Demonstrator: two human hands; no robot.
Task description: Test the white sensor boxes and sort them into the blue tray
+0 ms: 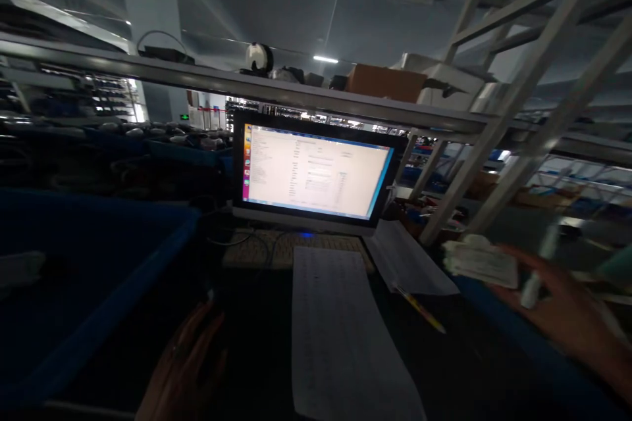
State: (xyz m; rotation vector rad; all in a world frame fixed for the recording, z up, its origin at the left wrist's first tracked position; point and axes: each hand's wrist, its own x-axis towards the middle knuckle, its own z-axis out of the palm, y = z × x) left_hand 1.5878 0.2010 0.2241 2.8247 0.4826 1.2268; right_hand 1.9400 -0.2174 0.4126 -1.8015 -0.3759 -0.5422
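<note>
My right hand (567, 312) is raised at the right edge of the desk. It grips a small white folded wad of paper or labels (481, 262) and a white marker pen (538, 270) between its fingers. My left hand (185, 368) lies low on the dark desk at the bottom left, fingers stretched out flat and holding nothing. Between the two hands a long printed sheet (340, 335) lies on the desk in front of a lit monitor (313, 172).
A keyboard (276, 248) sits under the monitor. A second sheet (409, 262) and a yellow pencil (419, 308) lie to the right of the long sheet. A blue bin (103, 302) stands at the left. Slanted metal rack struts (498, 138) rise at the right, under a shelf with boxes.
</note>
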